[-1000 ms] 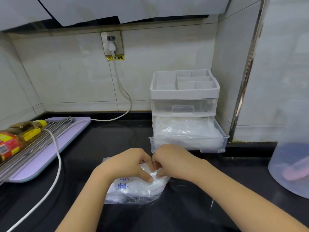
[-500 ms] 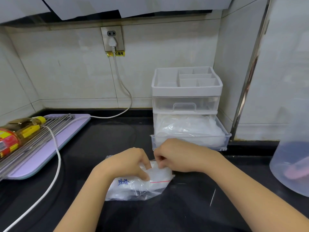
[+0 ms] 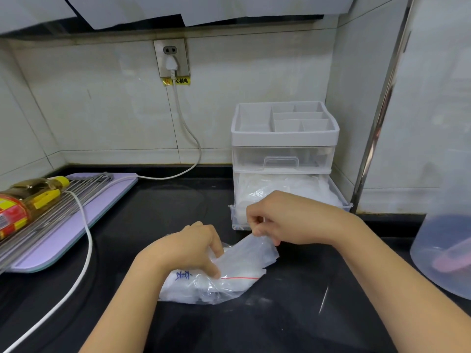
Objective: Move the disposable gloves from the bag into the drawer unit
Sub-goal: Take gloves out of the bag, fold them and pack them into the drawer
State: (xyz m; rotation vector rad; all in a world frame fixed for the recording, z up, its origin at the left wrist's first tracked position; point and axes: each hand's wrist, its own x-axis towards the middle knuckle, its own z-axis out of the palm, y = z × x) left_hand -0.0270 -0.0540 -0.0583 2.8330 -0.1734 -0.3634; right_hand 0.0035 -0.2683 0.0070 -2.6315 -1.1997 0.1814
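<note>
On the black counter (image 3: 153, 205) lies a clear zip bag (image 3: 229, 284) with blue writing and a red seal line at its mouth, and a wad of thin white gloves (image 3: 183, 291) inside. The left hand (image 3: 183, 250) grips the bag near the mouth, fingers curled over it, pinning it down. The right hand (image 3: 288, 220) pinches a filmy glove (image 3: 254, 253) that stretches from the bag's mouth up to its curled fingertips, just in front of the unit (image 3: 284, 149). Its lower drawer (image 3: 238, 220) stands pulled out and holds a heap (image 3: 288, 184) of the same filmy plastic. The upper drawer (image 3: 280, 163) is shut, and the tray (image 3: 254, 121) on top is split into compartments. Far right, a cloudy jug (image 3: 433, 238) has something pink (image 3: 456, 261) in it. At left a bottle (image 3: 30, 197) of yellow oil lies on a rack (image 3: 63, 207) over a lilac board (image 3: 76, 233).
</note>
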